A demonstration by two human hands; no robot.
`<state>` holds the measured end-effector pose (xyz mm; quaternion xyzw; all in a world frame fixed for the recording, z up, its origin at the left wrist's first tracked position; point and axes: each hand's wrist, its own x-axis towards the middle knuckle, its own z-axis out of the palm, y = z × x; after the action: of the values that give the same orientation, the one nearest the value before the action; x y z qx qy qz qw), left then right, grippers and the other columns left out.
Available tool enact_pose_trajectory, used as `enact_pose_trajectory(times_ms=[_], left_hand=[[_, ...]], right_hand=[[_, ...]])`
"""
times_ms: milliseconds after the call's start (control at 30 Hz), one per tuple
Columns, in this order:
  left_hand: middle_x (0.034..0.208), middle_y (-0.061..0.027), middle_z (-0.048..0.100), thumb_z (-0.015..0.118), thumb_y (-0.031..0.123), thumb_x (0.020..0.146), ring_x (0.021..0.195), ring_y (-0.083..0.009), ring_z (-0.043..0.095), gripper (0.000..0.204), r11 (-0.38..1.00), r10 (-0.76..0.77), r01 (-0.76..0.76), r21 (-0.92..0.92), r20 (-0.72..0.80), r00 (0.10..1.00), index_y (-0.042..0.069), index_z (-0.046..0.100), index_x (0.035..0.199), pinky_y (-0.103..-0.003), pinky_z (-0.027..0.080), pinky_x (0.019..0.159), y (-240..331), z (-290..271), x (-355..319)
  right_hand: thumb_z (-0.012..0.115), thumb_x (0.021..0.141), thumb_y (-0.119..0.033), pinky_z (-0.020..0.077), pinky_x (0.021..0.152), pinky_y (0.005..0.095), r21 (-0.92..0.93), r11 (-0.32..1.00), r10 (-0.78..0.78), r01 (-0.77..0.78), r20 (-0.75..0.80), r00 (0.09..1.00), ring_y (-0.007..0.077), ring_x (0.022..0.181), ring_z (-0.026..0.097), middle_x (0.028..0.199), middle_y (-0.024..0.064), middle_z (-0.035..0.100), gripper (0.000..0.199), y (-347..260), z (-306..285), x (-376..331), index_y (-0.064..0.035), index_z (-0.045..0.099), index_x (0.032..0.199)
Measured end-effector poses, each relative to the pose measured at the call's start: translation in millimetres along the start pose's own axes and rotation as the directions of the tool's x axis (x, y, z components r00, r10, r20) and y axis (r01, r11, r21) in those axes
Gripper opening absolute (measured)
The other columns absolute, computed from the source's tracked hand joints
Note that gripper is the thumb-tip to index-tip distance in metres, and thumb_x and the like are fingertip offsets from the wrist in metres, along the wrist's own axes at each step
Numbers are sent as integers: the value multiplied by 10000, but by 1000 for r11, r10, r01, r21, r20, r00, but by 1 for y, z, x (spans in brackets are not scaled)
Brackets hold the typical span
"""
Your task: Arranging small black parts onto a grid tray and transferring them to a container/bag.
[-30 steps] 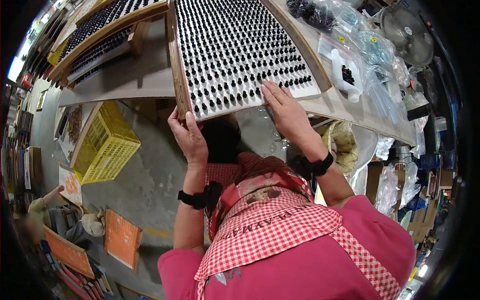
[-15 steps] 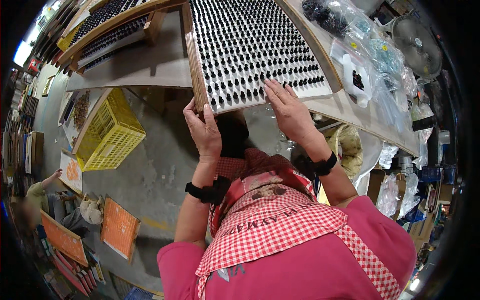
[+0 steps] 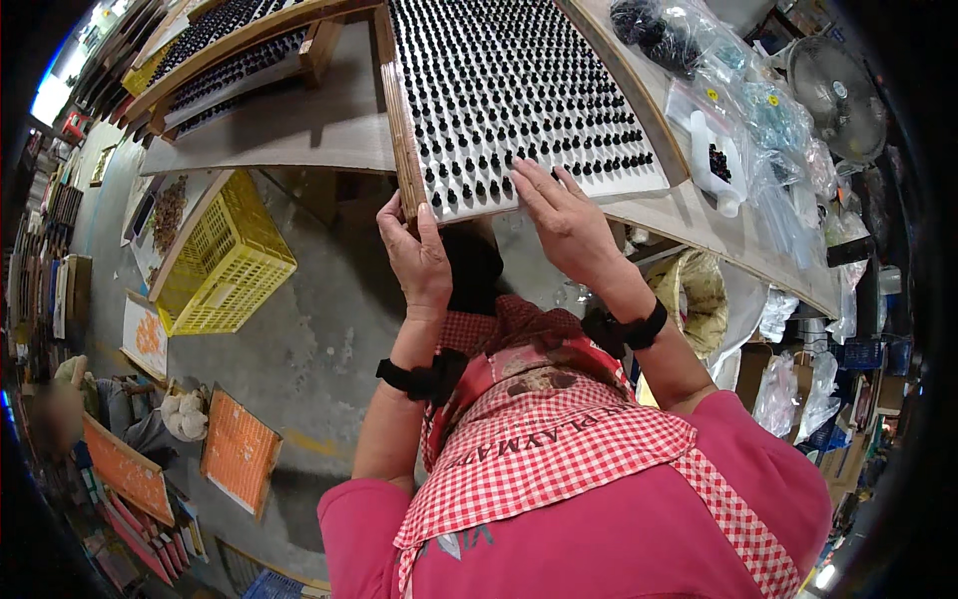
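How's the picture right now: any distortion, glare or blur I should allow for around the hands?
Head view: fisheye distortion bows the brown wooden right rail of the black-studded white tray; head view: left bare hand and right bare hand look fairly sharp; head view: highlights speckle the clear plastic bags, upper right; head view: shadow darkens the pale tabletop left of the tray.

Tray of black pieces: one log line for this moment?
left hand: holding near-left corner of tray | right hand: open over near edge | contents: rows of black pieces
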<state>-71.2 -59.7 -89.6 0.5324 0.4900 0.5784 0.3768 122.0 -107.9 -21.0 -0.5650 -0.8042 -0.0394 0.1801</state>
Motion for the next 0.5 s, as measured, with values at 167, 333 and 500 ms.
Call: enact_pose_trajectory(times_ms=[167,333,500], left_hand=[[1128,-149,494,484,219,947,961,-185,535,372,997,-75,75,-34,10,997,-45,417,1201,-310,440,856,10,1,-1],[1140,-167,491,487,223,944,992,-217,535,375,996,-69,69,-55,7,998,-47,419,1196,-331,432,879,11,1,-3],[1145,-163,484,492,217,941,989,-205,536,370,998,-57,57,-39,4,998,-45,421,1193,-323,435,876,10,1,-3]], right_hand=[[437,829,-29,290,1086,428,10,997,-80,81,-18,997,251,1293,396,1383,138,425,464,-9,5,7,13,451,1291],[443,819,13,292,1083,435,28,997,-69,68,36,997,264,1283,410,1379,120,437,491,-10,5,7,-9,449,1310],[439,811,23,298,1080,430,64,994,-90,91,-9,996,259,1289,404,1377,125,437,500,-22,0,20,-8,450,1310]])
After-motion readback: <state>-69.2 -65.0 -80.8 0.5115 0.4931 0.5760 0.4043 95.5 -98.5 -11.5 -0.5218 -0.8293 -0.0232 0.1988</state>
